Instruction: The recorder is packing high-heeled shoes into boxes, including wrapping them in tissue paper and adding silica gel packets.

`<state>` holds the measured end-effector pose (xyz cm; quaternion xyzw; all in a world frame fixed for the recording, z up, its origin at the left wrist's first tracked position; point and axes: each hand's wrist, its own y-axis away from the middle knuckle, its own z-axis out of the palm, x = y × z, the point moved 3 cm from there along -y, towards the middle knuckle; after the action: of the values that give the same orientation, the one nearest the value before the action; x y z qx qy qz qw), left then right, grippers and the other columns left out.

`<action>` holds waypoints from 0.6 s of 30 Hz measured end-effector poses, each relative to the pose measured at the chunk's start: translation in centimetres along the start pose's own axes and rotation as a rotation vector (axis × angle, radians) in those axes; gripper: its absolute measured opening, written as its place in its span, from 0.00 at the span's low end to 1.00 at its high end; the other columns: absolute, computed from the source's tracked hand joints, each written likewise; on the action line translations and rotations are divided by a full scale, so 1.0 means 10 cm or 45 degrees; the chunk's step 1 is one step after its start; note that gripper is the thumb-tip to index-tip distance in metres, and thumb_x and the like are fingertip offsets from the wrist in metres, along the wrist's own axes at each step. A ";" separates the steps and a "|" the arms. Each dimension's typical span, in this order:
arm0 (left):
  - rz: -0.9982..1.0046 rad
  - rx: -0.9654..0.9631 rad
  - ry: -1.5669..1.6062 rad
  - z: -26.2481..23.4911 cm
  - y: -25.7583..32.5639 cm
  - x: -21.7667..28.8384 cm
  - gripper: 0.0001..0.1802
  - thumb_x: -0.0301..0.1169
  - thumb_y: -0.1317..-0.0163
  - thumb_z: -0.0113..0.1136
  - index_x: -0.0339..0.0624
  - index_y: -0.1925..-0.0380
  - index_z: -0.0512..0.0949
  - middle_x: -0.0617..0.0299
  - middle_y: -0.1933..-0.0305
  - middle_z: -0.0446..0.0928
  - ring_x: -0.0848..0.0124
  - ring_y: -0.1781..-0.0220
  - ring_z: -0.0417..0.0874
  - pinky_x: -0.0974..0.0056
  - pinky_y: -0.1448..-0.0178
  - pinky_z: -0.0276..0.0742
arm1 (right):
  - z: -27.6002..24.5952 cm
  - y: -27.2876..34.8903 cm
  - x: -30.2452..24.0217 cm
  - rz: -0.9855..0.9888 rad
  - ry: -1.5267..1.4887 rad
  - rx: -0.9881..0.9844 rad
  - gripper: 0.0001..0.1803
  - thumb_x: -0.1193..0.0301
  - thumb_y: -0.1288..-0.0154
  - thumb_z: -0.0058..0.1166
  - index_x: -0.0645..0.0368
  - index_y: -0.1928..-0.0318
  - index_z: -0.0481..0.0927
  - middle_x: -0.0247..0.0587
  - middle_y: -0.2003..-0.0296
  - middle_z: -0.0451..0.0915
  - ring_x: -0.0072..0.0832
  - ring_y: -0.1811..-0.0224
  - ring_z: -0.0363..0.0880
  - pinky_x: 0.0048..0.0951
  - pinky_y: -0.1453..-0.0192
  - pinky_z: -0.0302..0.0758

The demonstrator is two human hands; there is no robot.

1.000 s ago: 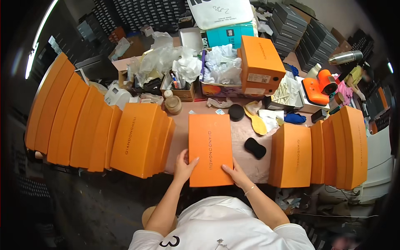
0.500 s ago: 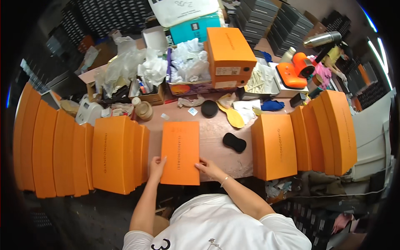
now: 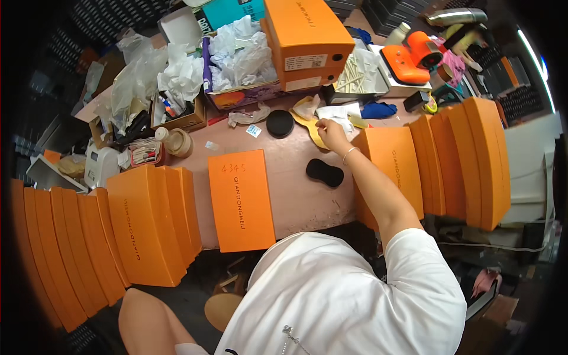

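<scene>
A flat orange box lid [image 3: 241, 198] lies on the pinkish table [image 3: 296, 195] in front of me, with nobody touching it. My right hand [image 3: 331, 134] reaches forward past a black oval pad [image 3: 324, 173]. Its fingers pinch a crumpled white paper [image 3: 338, 115] that lies over a yellow shoehorn [image 3: 312, 126]. A thin bracelet sits on that wrist. My left hand is out of sight; only a bare knee or elbow [image 3: 148, 319] shows at the lower left.
Rows of orange boxes stand on edge at the left [image 3: 142, 231] and at the right [image 3: 461, 160]. A black round lid [image 3: 280, 123], a closed orange shoe box [image 3: 307, 38], crumpled tissue [image 3: 239, 50] and an orange tool [image 3: 408, 56] crowd the back.
Both hands have let go of the orange lid. My right hand has reached forward and right to the white paper; my left hand has dropped out of view.
</scene>
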<state>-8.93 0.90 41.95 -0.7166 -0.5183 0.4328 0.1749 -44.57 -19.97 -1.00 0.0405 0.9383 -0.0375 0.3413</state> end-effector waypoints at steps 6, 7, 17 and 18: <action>-0.292 -0.402 0.297 0.84 0.32 -0.51 0.23 0.41 0.31 0.38 0.32 0.53 0.74 0.47 0.51 0.75 0.60 0.48 0.75 0.61 0.41 0.69 | -0.06 -0.86 0.18 -0.073 0.530 -0.199 0.15 0.74 0.40 0.44 0.65 0.54 0.76 0.58 0.58 0.79 0.51 0.58 0.80 0.45 0.53 0.77; -0.343 -0.447 0.326 0.97 0.39 -0.58 0.23 0.41 0.31 0.38 0.32 0.53 0.74 0.47 0.50 0.75 0.60 0.48 0.75 0.60 0.41 0.69 | -0.08 -0.94 0.15 -0.081 0.554 -0.298 0.13 0.73 0.40 0.46 0.65 0.56 0.77 0.58 0.59 0.80 0.50 0.59 0.81 0.45 0.53 0.77; -0.891 -0.865 0.343 2.33 1.36 -0.85 0.26 0.46 0.31 0.39 0.34 0.51 0.73 0.46 0.47 0.73 0.57 0.44 0.73 0.58 0.38 0.67 | 0.30 -0.59 0.32 -0.020 0.311 -0.302 0.13 0.67 0.45 0.54 0.63 0.62 0.79 0.55 0.64 0.81 0.51 0.62 0.81 0.44 0.55 0.77; -0.868 -0.847 0.388 2.45 1.47 -0.91 0.26 0.47 0.31 0.39 0.34 0.51 0.73 0.45 0.47 0.73 0.57 0.44 0.73 0.57 0.38 0.67 | -0.01 -0.54 0.20 0.126 0.177 -0.444 0.13 0.67 0.44 0.55 0.63 0.62 0.78 0.54 0.68 0.81 0.49 0.63 0.81 0.42 0.57 0.76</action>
<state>-20.68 -18.01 21.80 -0.5783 -0.8016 0.0527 0.1422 -46.74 -25.27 -1.95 0.0294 0.9488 0.1453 0.2789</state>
